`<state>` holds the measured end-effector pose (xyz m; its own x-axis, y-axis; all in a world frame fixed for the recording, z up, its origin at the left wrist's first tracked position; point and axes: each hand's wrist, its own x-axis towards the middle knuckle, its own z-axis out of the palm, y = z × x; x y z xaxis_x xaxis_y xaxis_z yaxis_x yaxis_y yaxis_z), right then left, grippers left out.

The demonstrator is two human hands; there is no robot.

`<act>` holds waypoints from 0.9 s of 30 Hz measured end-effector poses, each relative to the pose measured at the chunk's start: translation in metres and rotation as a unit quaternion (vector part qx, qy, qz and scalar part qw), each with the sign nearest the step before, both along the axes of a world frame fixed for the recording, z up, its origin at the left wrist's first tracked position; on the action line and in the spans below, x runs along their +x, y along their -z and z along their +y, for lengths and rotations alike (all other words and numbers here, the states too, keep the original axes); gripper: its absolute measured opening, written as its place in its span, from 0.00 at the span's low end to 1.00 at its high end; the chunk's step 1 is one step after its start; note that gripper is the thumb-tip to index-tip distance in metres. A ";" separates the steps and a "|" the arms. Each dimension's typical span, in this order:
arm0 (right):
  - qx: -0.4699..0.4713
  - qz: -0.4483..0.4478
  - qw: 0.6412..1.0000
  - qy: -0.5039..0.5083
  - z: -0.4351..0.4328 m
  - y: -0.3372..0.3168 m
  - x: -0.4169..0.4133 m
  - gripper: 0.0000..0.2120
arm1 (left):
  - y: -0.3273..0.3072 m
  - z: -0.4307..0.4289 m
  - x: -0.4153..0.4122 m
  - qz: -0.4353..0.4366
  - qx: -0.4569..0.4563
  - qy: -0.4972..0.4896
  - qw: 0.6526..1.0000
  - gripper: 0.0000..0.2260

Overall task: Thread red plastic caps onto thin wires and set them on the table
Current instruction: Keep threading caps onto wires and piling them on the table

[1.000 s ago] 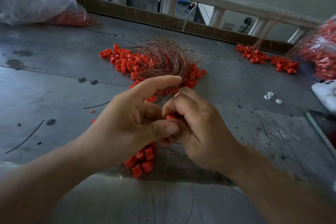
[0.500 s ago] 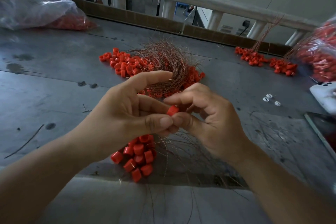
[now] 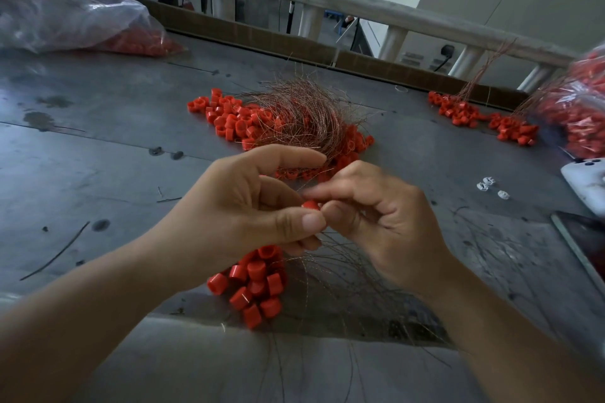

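Grey metal counter [image 3: 98, 141] was stained | centre: heap of red caps [image 3: 229, 118] lay under tangled copper wires [image 3: 304, 114] | near edge: cluster of wired caps [image 3: 255, 285] | far right: smaller cap clusters [image 3: 458, 111] sat beside a bulging bag [image 3: 582, 114] | far left: plastic bag [image 3: 82, 23] | right: three white bits [image 3: 487, 185], white device [image 3: 586, 183].

We count two hands, a left hand [image 3: 248, 206] and a right hand [image 3: 376, 216], and just one cap [image 3: 310, 205] between them. Below, roughly a dozen caps in one bunch [image 3: 255, 285]. Further back, one big pile [image 3: 235, 118], too many to count, under one tangle of wires [image 3: 304, 114]. Far right, two smaller heaps [image 3: 458, 109]. Three white clips [image 3: 503, 195]. Two plastic bags [image 3: 75, 23].
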<state>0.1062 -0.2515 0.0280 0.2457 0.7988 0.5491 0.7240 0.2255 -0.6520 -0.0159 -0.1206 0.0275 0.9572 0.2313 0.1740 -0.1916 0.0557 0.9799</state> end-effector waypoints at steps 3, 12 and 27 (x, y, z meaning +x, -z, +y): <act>-0.022 0.015 0.999 0.017 -0.001 0.000 -0.001 0.12 | -0.001 0.003 0.001 -0.025 -0.005 -0.006 1.000 0.17; -0.057 0.033 0.998 0.025 -0.004 -0.005 0.000 0.07 | -0.003 0.009 0.002 -0.066 -0.039 -0.056 0.995 0.08; -0.136 -0.025 0.988 0.073 -0.003 -0.002 -0.001 0.01 | -0.003 0.022 0.002 0.016 0.034 -0.188 0.981 0.08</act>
<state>0.1053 -0.2547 0.0303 0.3478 0.8761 0.3338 0.7683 -0.0623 -0.6371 -0.0138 -0.0985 0.0308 0.8113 0.5587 0.1722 -0.1544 -0.0794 0.9848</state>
